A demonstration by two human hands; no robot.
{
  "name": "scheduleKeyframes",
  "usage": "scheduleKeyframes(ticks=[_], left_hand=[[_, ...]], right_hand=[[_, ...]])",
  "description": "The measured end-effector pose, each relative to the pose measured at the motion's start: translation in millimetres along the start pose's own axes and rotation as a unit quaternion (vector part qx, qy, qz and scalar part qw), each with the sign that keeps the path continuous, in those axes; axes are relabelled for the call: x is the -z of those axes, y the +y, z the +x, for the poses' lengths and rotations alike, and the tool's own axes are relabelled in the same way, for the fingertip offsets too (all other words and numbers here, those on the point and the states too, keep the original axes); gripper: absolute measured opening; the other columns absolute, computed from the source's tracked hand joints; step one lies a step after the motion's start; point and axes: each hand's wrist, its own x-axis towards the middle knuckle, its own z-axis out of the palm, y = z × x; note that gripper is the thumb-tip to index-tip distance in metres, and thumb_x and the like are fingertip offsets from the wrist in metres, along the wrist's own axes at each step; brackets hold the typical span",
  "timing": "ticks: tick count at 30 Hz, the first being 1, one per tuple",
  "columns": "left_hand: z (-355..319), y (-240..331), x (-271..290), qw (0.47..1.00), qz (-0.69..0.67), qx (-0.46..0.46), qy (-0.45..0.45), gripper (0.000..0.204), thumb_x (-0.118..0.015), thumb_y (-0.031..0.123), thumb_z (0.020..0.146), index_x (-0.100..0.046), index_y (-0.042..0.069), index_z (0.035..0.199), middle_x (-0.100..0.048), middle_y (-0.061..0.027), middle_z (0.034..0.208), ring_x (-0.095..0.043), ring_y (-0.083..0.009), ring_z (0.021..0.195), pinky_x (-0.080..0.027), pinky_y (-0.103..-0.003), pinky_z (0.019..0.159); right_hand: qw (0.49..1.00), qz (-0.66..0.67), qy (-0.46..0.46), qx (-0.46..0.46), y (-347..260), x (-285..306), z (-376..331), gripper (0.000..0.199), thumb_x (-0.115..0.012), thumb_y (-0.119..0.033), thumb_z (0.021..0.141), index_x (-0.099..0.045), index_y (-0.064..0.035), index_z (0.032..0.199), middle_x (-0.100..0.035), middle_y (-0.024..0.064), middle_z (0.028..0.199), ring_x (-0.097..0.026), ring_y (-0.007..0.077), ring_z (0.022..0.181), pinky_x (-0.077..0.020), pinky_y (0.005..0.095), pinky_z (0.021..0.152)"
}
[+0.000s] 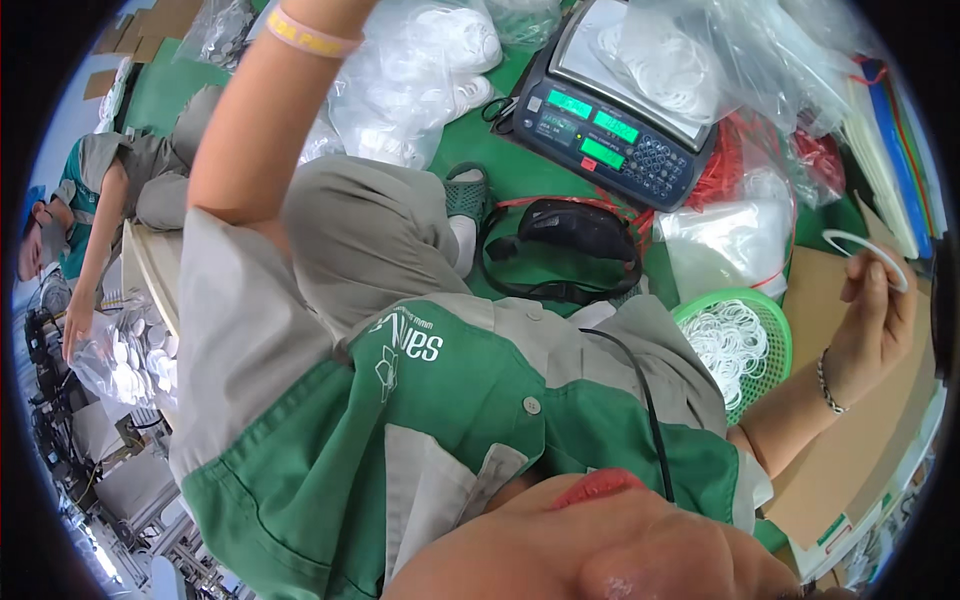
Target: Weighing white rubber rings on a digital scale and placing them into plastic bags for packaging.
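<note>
My right hand (868, 315), with a chain bracelet at its wrist, is raised at the right side. Its fingers pinch a thin white plastic ring (887, 259), which sticks up past the fingertips. Below and to the left of that hand, a green mesh basket (783, 345) contains a heap of similar white rings (725, 345). My left forearm (270, 110), wearing a pale pink wristband, reaches up past the top edge, so the left hand itself is out of sight.
A dark digital scale (610, 125) with lit green displays carries a clear bag of white rings (665, 65). Bags of white parts (415, 80) lie left of it. A black waist pouch (580, 225) rests by my legs. Cardboard (850, 420) is at right; a co-worker (100, 190) sits far left.
</note>
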Motion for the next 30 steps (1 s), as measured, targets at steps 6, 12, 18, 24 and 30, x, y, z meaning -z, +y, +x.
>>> scheduleKeyframes(ticks=[6,12,18,24,30], left_hand=[[38.5,-9.3,-12.0,0.931,0.353,-0.088,-0.040,0.080,-0.063,0.019,0.079,-0.013,0.009,0.141,-0.041,-0.0260,0.127,-0.059,-0.0269,0.086,-0.048,-0.034,0.074],[53.9,20.1,-56.1,0.914,0.392,0.040,-0.099,0.086,-0.066,0.016,0.074,-0.012,0.009,0.141,-0.063,-0.0225,0.083,-0.062,-0.0270,0.069,-0.048,-0.037,0.067],[56.8,35.2,-66.3,0.885,0.453,0.030,-0.108,0.083,-0.065,0.010,0.073,-0.017,0.012,0.141,-0.063,-0.0213,0.078,-0.061,-0.0234,0.060,-0.049,-0.033,0.059],[85.8,0.8,-83.0,0.915,0.331,0.074,-0.219,0.073,-0.066,0.011,0.073,-0.031,0.013,0.137,-0.063,-0.0169,0.075,-0.061,-0.0192,0.059,-0.049,-0.032,0.057],[90.5,-28.6,-59.9,0.963,0.233,0.089,-0.099,0.025,-0.059,0.020,0.080,-0.057,-0.002,0.093,-0.063,-0.0113,0.080,-0.062,-0.0179,0.072,-0.048,-0.028,0.062]], right_hand=[[0.991,0.047,0.126,0.014,15.7,34.5,-15.1,0.023,-0.047,-0.005,0.087,-0.055,0.0104,0.102,-0.056,0.0140,0.082,-0.050,0.0137,0.070,-0.0366,0.0198,0.057],[0.986,0.007,0.160,0.044,17.4,59.6,-14.7,0.021,-0.048,-0.001,0.085,-0.056,0.0153,0.095,-0.053,0.0130,0.076,-0.046,0.0148,0.067,-0.0352,0.0223,0.059],[0.938,-0.306,0.048,-0.153,87.7,87.0,-79.7,0.017,-0.053,-0.009,0.086,-0.061,0.0017,0.097,-0.058,0.0035,0.075,-0.048,0.0088,0.062,-0.0389,0.0216,0.056],[0.775,-0.352,-0.168,-0.498,124.5,101.6,-174.7,0.033,-0.061,-0.009,0.076,-0.056,-0.0021,0.107,-0.062,0.0142,0.097,-0.060,0.0199,0.073,-0.0479,0.0314,0.067],[0.901,-0.226,-0.133,-0.345,190.7,56.4,-135.7,0.035,-0.057,-0.014,0.081,-0.053,-0.0012,0.113,-0.059,0.0162,0.107,-0.060,0.0242,0.090,-0.0458,0.0314,0.079]])
